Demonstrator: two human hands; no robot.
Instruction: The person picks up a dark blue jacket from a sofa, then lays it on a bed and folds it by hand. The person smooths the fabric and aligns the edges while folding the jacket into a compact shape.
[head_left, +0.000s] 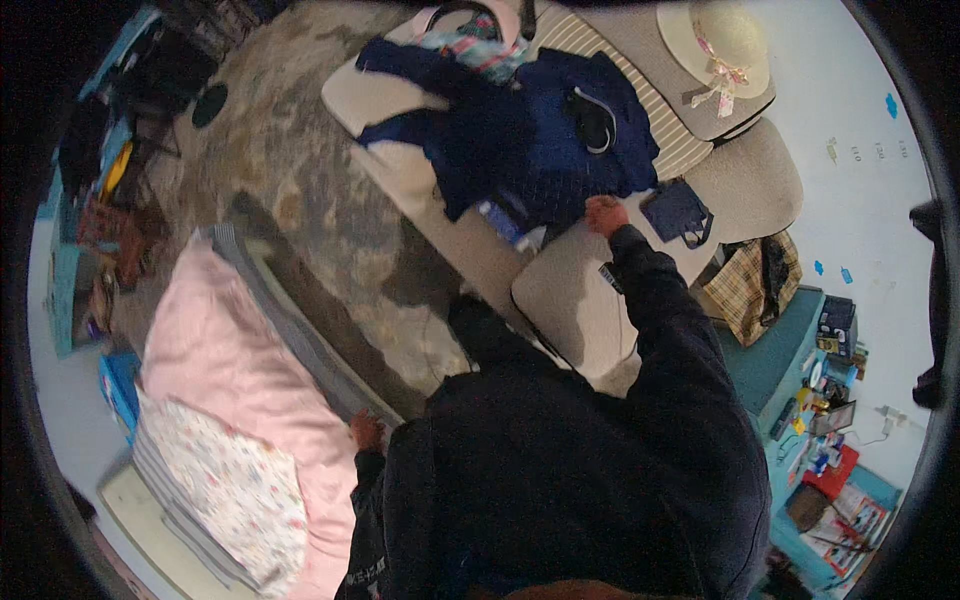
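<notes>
Dark blue clothing (525, 142) lies spread over a beige sofa (570, 307), with a black item edged in white on top. My right hand (606, 216) is at the clothing's near edge, fingers curled; whether it grips the cloth is not clear. To its right sits a small dark pouch with a strap (679, 213). A blue and white packet (501, 222) lies on the seat left of the hand. My left hand (367, 431) rests at the edge of a bed, beside a pink bedspread (232, 352); its fingers are partly hidden.
A floral pillow (225, 480) lies on the bed. Bare mottled floor (322, 202) runs between bed and sofa. A straw hat (720, 52) lies on the sofa back, a checked bag (754, 285) beside the sofa. A teal table (780, 352) holds several small items.
</notes>
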